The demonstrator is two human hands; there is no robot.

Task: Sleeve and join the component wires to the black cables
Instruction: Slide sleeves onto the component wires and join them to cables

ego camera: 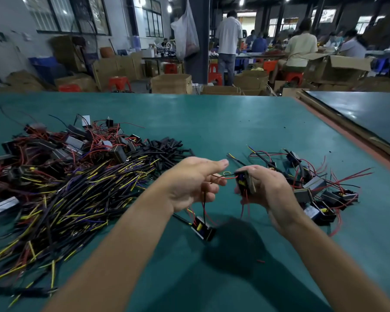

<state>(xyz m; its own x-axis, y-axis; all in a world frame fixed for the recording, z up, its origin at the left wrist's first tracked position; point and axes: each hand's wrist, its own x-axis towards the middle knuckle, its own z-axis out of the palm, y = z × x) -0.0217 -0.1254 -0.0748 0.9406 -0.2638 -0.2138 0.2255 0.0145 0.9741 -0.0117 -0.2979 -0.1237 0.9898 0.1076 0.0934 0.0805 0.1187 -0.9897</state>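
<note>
head view: green table (234,122) carries a big heap of black cables (77,192) at near left and a smaller cluster of wired components (320,194) at right. between them, left hand (189,183) curls its fingers round thin wires (223,176). right hand (268,190) grips a small component (244,183) above the table.

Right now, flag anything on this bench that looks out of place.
A dangling component hangs by its wires below the left hand, blurred as if swinging; the right hand holds a second component. A red wire scrap lies alone on the green mat. Nothing looks damaged.
</note>
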